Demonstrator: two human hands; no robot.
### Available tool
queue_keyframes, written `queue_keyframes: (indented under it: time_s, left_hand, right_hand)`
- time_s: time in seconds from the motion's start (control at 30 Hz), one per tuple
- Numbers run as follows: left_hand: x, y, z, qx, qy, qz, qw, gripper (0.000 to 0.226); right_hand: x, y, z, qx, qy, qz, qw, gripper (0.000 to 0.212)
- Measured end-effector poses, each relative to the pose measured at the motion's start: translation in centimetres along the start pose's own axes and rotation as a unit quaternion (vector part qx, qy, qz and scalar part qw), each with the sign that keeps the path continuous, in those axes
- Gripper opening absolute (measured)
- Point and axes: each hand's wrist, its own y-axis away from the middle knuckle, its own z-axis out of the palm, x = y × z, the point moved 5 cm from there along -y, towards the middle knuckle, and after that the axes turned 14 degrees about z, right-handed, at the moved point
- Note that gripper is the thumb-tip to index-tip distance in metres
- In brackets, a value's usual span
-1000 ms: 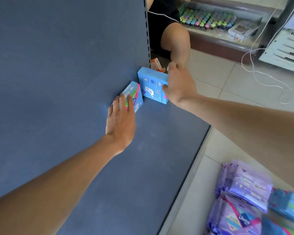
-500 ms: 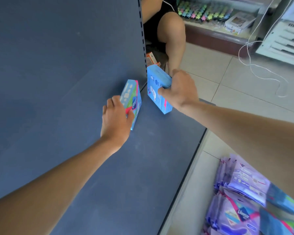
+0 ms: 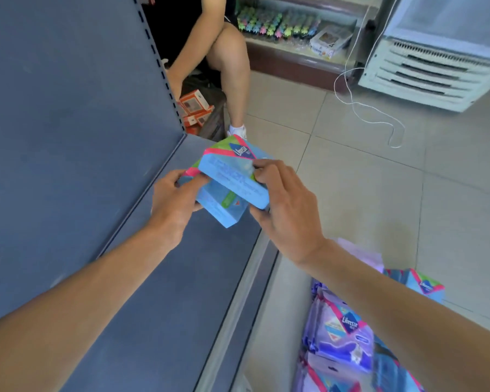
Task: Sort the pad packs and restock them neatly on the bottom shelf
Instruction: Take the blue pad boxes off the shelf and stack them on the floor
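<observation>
Blue pad packs, two of them, are held together in both hands over the far end of the bottom shelf [image 3: 167,292]. The upper pack [image 3: 232,171] lies slanted across the lower pack [image 3: 224,206] and touches it. Its top face carries a pink and green band and a dark logo. The left hand [image 3: 173,202] grips the left end of the lower pack. Its fingers [image 3: 181,176] are curled around that end, and the thumb presses on the near side. The right hand [image 3: 287,213] holds the right end of the upper pack. Its fingers [image 3: 266,171] are bent over the top edge, and the thumb sits under the near corner. So both packs lie between the two hands, and no hand is free. I cannot tell if the lower pack touches the shelf, but it seems to be lifted.

The shelf is dark grey-blue, with a back panel [image 3: 68,137] of the same colour behind it. On the tiled floor [image 3: 365,193], to the right of the shelf, lies a heap of purple packs [image 3: 343,343], and one more blue pack [image 3: 425,284] rests just beside them. Behind the shelf a second person's leg [image 3: 232,66] is seen, with orange boxes [image 3: 194,104] near it. A white cable [image 3: 374,114] lies on the floor further right.
</observation>
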Motion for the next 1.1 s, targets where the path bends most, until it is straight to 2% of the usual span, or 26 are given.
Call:
queue_keyframes:
  time_s: [0.1, 0.2, 0.33, 0.47, 0.6, 0.77, 0.87, 1.0, 1.1]
  left_hand:
    - [0.3, 1.2, 2.7, -0.030, 0.102, -0.063, 0.992, 0.006]
    - [0.5, 2.3, 5.1, -0.046, 0.177, -0.094, 0.979, 0.010]
    - [0.7, 5.0, 8.9, -0.074, 0.223, -0.116, 0.965, 0.020]
    - [0.8, 9.1, 12.7, -0.080, 0.234, -0.166, 0.955, 0.041]
    - [1.2, 13.1, 16.2, -0.086, 0.258, -0.165, 0.948, 0.059]
    - [1.5, 19.0, 20.6, -0.218, 0.281, -0.180, 0.917, 0.094]
    - [1.4, 22.2, 22.6, -0.255, 0.265, -0.163, 0.916, 0.093]
    - [0.5, 27.5, 25.3, -0.253, 0.182, -0.142, 0.940, 0.057]
    - [-1.1, 30.7, 27.2, -0.229, 0.165, -0.147, 0.948, 0.042]
  right_hand:
    - [0.8, 0.9, -1.4, -0.013, 0.016, -0.007, 1.000, 0.060]
    - [1.9, 1.9, -3.3, -0.012, 0.017, -0.013, 1.000, 0.052]
    - [4.1, 4.3, -5.5, -0.029, 0.006, -0.024, 0.999, 0.045]
    - [6.2, 7.8, -8.0, -0.040, 0.024, -0.036, 0.998, 0.054]
    - [8.6, 11.5, -11.2, -0.031, 0.042, -0.015, 0.999, 0.061]
    - [11.1, 16.0, -15.3, -0.048, 0.037, 0.024, 0.998, 0.059]
    - [12.5, 19.2, -17.9, -0.069, 0.020, 0.032, 0.997, 0.057]
    - [14.8, 23.4, -20.4, -0.093, 0.007, 0.035, 0.995, 0.056]
    - [16.6, 26.6, -21.8, -0.100, -0.021, 0.050, 0.994, 0.051]
